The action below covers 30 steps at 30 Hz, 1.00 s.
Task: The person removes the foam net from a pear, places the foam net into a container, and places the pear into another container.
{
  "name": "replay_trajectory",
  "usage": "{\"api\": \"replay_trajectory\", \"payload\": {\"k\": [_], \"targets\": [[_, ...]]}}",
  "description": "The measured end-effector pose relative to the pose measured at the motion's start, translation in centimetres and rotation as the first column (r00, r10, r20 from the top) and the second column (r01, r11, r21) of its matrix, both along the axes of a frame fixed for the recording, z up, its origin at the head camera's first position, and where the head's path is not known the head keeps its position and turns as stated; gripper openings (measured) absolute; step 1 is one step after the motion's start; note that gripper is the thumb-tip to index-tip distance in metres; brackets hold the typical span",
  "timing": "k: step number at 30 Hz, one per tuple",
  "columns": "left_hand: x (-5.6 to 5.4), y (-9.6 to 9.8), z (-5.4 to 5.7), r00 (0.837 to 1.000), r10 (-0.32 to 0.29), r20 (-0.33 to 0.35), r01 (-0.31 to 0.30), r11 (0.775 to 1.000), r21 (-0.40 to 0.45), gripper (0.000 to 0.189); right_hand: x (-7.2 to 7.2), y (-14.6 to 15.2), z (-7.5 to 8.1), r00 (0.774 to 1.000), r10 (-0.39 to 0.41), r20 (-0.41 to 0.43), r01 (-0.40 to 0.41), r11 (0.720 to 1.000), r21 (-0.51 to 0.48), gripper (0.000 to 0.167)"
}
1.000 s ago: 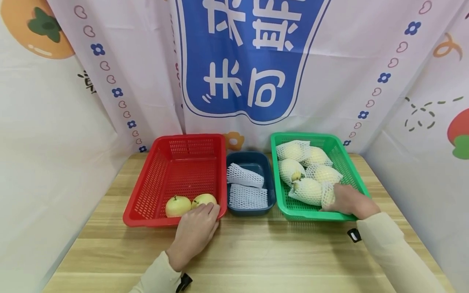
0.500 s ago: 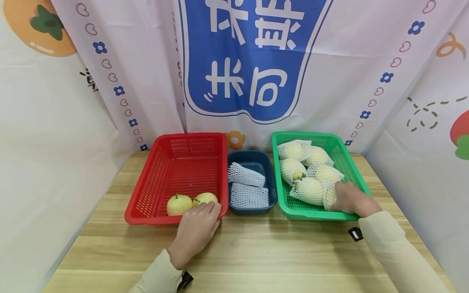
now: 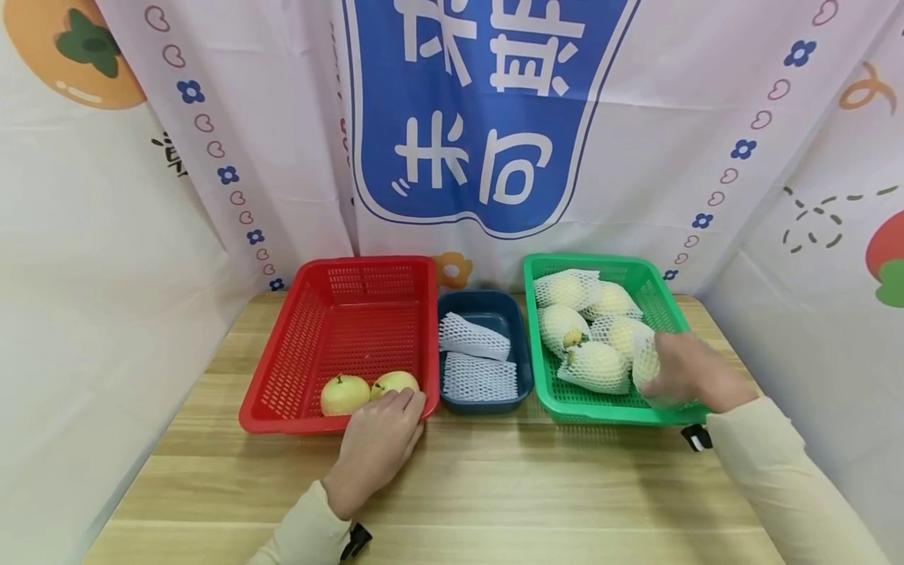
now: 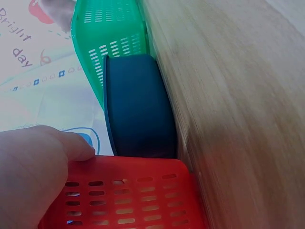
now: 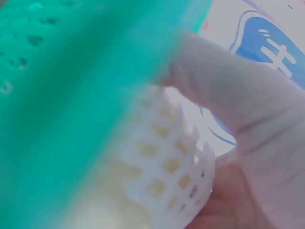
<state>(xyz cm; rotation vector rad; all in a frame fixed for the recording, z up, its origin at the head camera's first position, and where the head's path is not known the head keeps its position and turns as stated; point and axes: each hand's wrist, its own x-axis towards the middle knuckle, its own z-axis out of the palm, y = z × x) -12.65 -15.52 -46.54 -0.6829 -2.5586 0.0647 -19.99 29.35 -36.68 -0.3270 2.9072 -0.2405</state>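
Observation:
My left hand (image 3: 377, 451) grips the front rim of the red basket (image 3: 282, 428) near its right corner; some fingertips are hidden inside. Beside those fingers, two bare yellow-green apples (image 3: 344, 395) lie in the basket. In the left wrist view the thumb (image 4: 78, 145) lies along the top of the rim. Over the front right of the green basket (image 3: 607, 413), my right hand (image 3: 695, 370) holds an apple in a white foam net (image 3: 646, 365). The right wrist view shows the net (image 5: 171, 157) between thumb and fingers, partly behind the blurred green rim.
A dark blue tub (image 3: 519, 369) between the baskets contains folded white foam nets (image 3: 480, 378). Several net-wrapped apples (image 3: 596, 367) fill the left and middle of the green basket. All containers stand on a wooden table (image 3: 523, 494) before a printed cloth backdrop (image 3: 650, 157).
My right hand has moved slightly right and up, bringing the net-wrapped apple away from the neighbouring one. The left hand stays at the red basket's rim.

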Motion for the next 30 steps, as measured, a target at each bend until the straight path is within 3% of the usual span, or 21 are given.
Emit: {"api": "replay_trajectory", "payload": {"k": [5, 9, 17, 24, 30], "targets": [[0.1, 0.0, 0.0, 1.0, -0.001, -0.005, 0.001, 1.0, -0.002, 0.034, 0.1, -0.4, 2.2, 0.999, 0.032, -0.027, -0.033, 0.999, -0.014, 0.064], [0.1, 0.0, 0.1, 1.0, -0.002, -0.009, 0.002, 1.0, 0.0, 0.034, 0.6, -1.4, 3.5, 0.99, 0.08, -0.112, -0.083, 0.996, -0.017, 0.066], [0.1, 0.0, 0.0, 1.0, -0.009, -0.025, 0.01, 1.0, 0.009, 0.033, 3.1, -5.2, 6.3, 0.956, 0.202, -0.211, -0.208, 0.978, -0.003, 0.083], [0.1, 0.0, 0.0, 1.0, -0.001, -0.014, 0.001, 1.0, -0.004, 0.032, 6.2, -9.6, 7.1, 0.938, 0.286, -0.197, -0.297, 0.955, -0.028, 0.082], [0.1, 0.0, -0.1, 1.0, 0.0, -0.018, 0.0, 1.0, -0.001, 0.033, 8.2, -13.2, 6.2, 0.909, 0.393, -0.139, -0.398, 0.917, -0.012, 0.083]]}}
